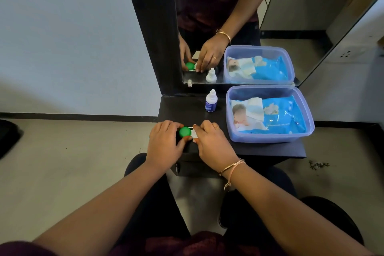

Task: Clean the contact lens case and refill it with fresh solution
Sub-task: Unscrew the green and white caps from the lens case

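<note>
A contact lens case (193, 132) lies on the black shelf (270, 148), white with a green round cap (185, 132) on its left well. My left hand (166, 141) curls its fingers and thumb round the green cap. My right hand (209, 141) grips the case's right half and covers it, so the right cap is hidden. A small white solution bottle (211, 101) with a blue label stands upright farther back on the shelf, apart from both hands.
A clear plastic tub (270, 138) holding a blue pack of wipes (278, 114) sits on the shelf's right half. A mirror (228, 16) stands behind and repeats the scene. A tiny white cap (189, 82) lies by the mirror base. Floor lies left and below.
</note>
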